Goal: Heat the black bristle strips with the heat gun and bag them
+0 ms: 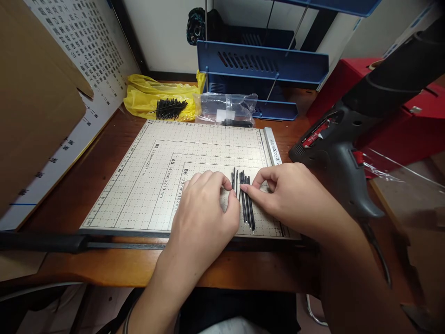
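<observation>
Several thin black wires (248, 206) with shiny tips lie side by side on the cream gridded bed of a paper trimmer (139, 185). My left hand (205, 208) is closed in a loose pinch at the left edge of this group, where a black wire (232, 176) rises past the fingertips. From the other side, my right hand (285, 192) pinches thumb and forefinger at the upper part of the group, touching the wires. How many of them each hand grips is partly hidden by the fingers.
The trimmer's black-handled blade arm (45, 242) runs along the near edge. A heat gun (344, 139) stands at right by a red box (410, 120). Behind are a yellow bag (139, 95) with a black wire pile (170, 109), a clear bag (212, 102) and a blue rack (264, 60).
</observation>
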Demonstrator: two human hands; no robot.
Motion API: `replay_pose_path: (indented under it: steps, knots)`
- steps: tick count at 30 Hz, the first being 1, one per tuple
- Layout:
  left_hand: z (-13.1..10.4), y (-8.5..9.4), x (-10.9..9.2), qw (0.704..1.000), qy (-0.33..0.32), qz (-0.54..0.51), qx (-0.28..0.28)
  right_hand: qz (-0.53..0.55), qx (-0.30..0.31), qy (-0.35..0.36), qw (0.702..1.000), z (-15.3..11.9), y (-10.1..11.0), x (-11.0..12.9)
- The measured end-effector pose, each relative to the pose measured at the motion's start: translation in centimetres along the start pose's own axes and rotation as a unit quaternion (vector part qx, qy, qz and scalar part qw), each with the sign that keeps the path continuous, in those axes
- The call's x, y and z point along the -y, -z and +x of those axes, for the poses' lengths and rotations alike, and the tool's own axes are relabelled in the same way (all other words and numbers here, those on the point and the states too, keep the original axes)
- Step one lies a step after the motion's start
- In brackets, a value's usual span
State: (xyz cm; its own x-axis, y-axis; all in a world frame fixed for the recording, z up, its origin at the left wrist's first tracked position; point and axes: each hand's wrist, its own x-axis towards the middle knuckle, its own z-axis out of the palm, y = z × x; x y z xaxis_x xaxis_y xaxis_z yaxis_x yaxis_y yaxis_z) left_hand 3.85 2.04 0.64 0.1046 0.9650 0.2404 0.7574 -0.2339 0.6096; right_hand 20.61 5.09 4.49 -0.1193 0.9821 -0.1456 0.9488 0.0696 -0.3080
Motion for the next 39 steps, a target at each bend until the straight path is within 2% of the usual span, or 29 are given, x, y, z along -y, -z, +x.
replay_pose_path:
  steps: [10, 24, 28, 32, 39]
  knots:
    - [0.2, 0.4, 0.0, 1.000, -0.024, 0.000, 0.010, 0.024, -0.026, 0.010, 0.999, -0.2, 0.0, 0.5]
    - [0.2, 0.2, -0.1, 1.000, -0.005, 0.004, 0.000, 0.008, -0.011, 0.009, 1.000, -0.3, 0.3, -0.1]
    - [0.0, 0.1, -0.2, 1.000, 0.017, 0.008, -0.012, 0.026, 0.003, 0.029, 0.999, -0.4, 0.4, -0.5]
    - [0.0, 0.1, -0.3, 0.999, 0.012, 0.046, -0.006, 0.037, 0.009, 0.044, 0.998, -0.4, 0.4, -0.6]
    - [0.0, 0.1, -0.2, 0.999, 0.014, 0.034, -0.004, 0.054, 0.013, 0.063, 0.997, -0.4, 0.2, -0.5]
